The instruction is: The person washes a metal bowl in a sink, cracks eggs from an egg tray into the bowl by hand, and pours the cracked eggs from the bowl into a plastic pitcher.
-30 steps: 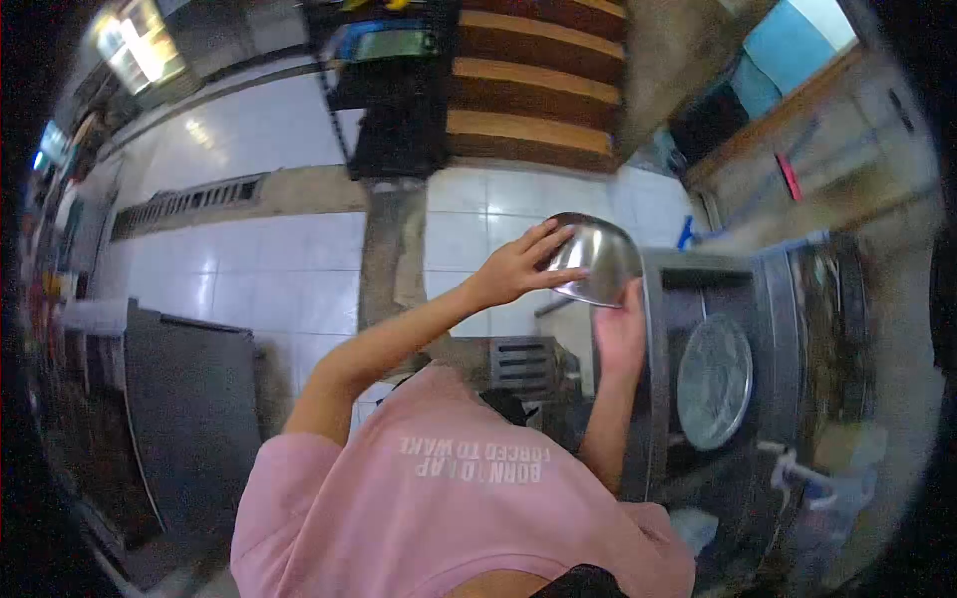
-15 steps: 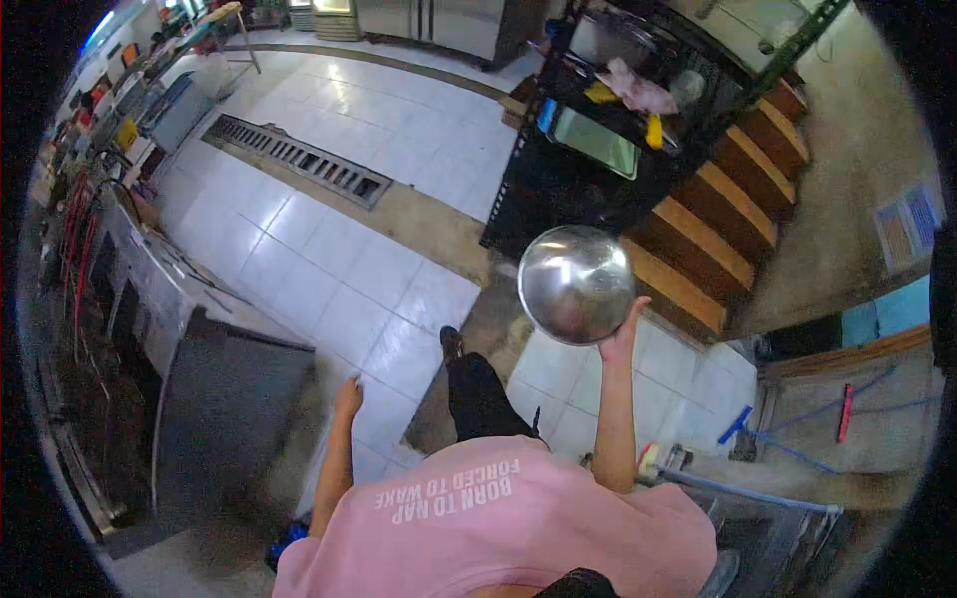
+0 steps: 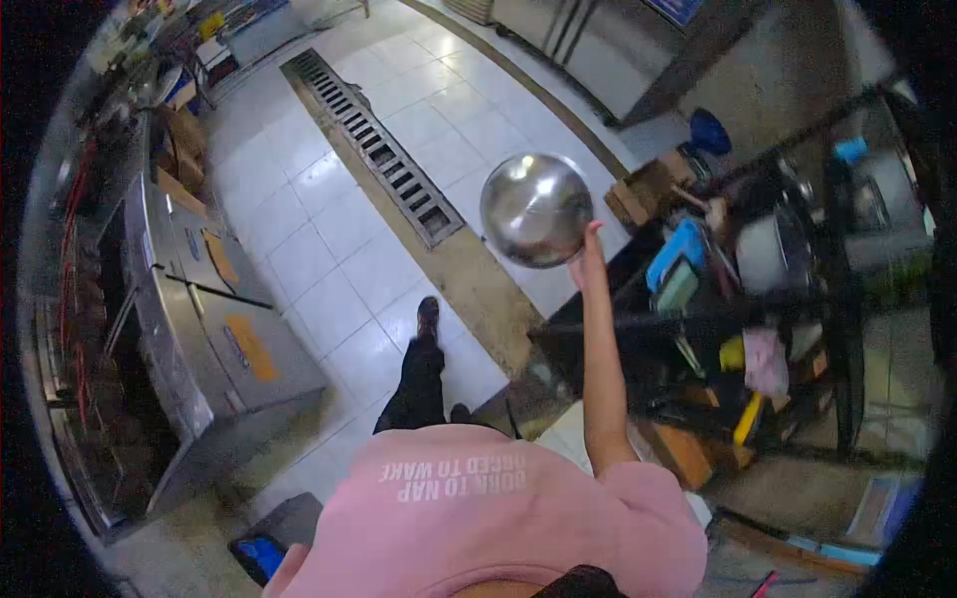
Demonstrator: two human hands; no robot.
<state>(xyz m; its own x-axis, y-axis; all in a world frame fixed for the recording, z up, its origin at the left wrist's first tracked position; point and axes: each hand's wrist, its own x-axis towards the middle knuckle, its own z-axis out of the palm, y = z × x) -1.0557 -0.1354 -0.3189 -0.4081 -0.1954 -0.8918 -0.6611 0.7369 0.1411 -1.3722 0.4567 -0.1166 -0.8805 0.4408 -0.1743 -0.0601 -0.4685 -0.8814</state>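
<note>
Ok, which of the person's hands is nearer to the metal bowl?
Right: the right hand holds the metal bowl by its edge; the left hand is not visible near it.

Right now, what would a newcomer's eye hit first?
The shiny metal bowl just above centre, in the person's right grip. Then the pink T-shirt at bottom centre, its white lettering upside down. Last, the slotted drain grate slanting across the tiled floor, left of the bowl.

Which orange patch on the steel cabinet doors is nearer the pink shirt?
The lower orange patch, toward the near end of the steel cabinet. The upper orange patch sits farther from the pink shirt.
</note>
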